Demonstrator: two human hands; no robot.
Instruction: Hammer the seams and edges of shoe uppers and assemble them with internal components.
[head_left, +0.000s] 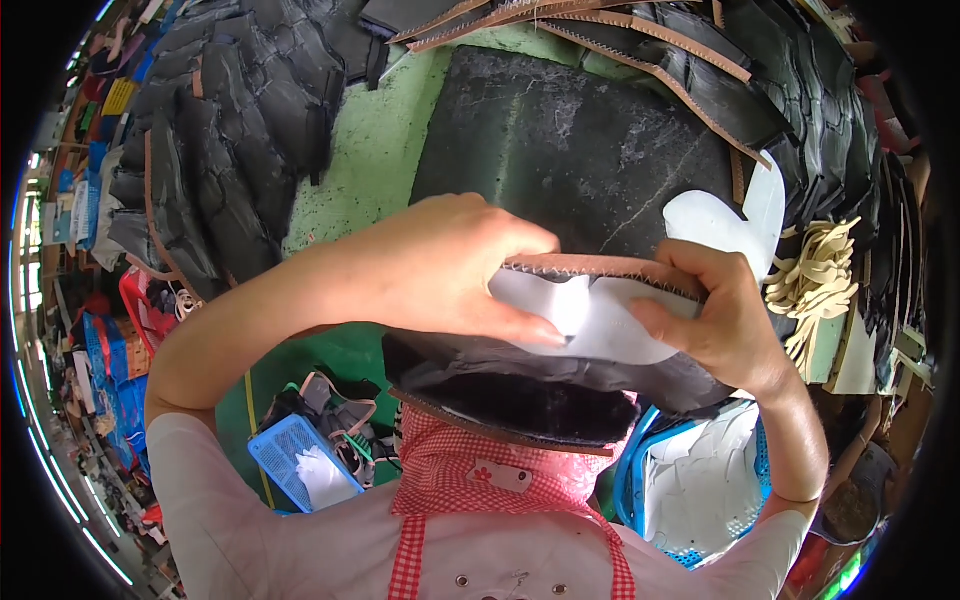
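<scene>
Between my two hands is a black leather-like piece (pixel 660 385) with a brown zigzag-stitched edging strip (pixel 600 265) along its far edge. A white, curved lining piece (pixel 535 297) lies against its inner face, just under the strip. My left hand (pixel 455 262) grips the left part of the edge, thumb pressed on the white piece. At the other end, my right hand (pixel 722 315) pinches the edge, its thumb also on the white piece. The near part of the black piece hangs over my lap, its lower edge brown too. The fingertips behind the piece are partly hidden.
A dark slab (pixel 550 150) lies on the pale green table (pixel 365 140). Stacked black pieces (pixel 240 130) stand left and far right. Beyond my right hand are white cut pieces (pixel 725 215) and beige strips (pixel 815 280). Below sit a blue basket (pixel 290 455) and a blue crate (pixel 630 480) holding white pieces.
</scene>
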